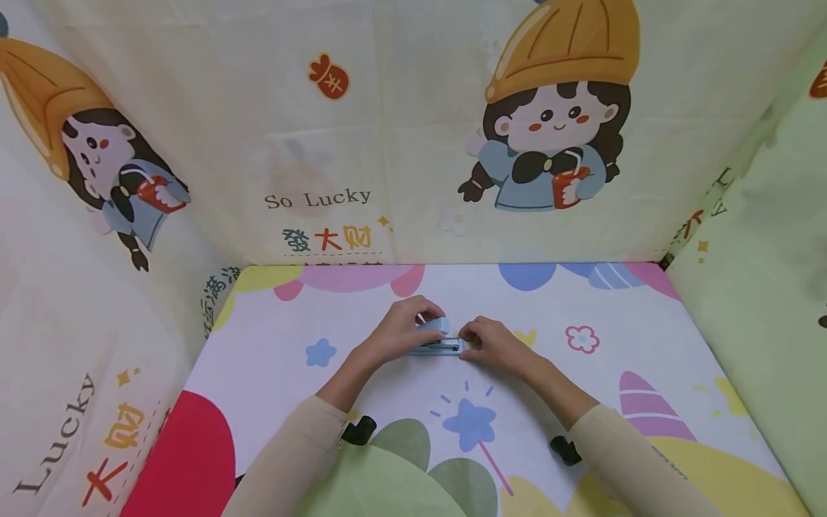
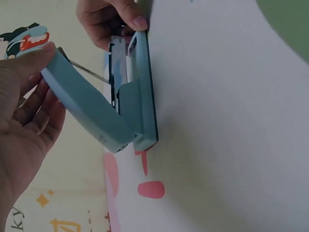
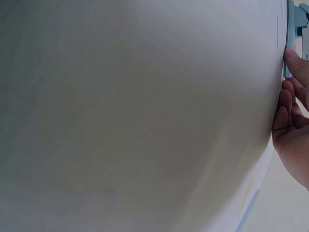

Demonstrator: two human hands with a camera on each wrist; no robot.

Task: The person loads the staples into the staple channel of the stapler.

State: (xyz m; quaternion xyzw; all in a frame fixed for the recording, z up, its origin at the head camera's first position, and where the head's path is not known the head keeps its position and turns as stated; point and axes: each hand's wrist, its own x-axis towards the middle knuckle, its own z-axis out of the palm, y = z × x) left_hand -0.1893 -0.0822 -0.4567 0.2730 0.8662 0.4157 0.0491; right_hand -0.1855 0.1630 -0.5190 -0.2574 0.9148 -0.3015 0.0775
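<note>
A light blue stapler point(image 1: 442, 352) lies on the printed tabletop with its top cover point(image 2: 87, 101) swung up from the base point(image 2: 142, 92). My left hand point(image 1: 399, 330) grips the raised cover near its free end, thumb on one side and fingers on the other. Between cover and base, the left wrist view shows the metal staple channel point(image 2: 118, 63) and a thin rod running up to the cover. My right hand point(image 1: 497, 345) pinches the front end of the base, its thumb on the near edge. In the right wrist view, only a piece of the stapler point(image 3: 290, 38) shows beside the thumb.
A cloth with colourful printed shapes covers the tabletop point(image 1: 362, 402). Cloth walls with cartoon prints enclose it at the back point(image 1: 413, 165), left point(image 1: 58, 309) and right point(image 1: 762, 301). Small black devices sit at the left wrist point(image 1: 359, 431) and right wrist point(image 1: 566, 451).
</note>
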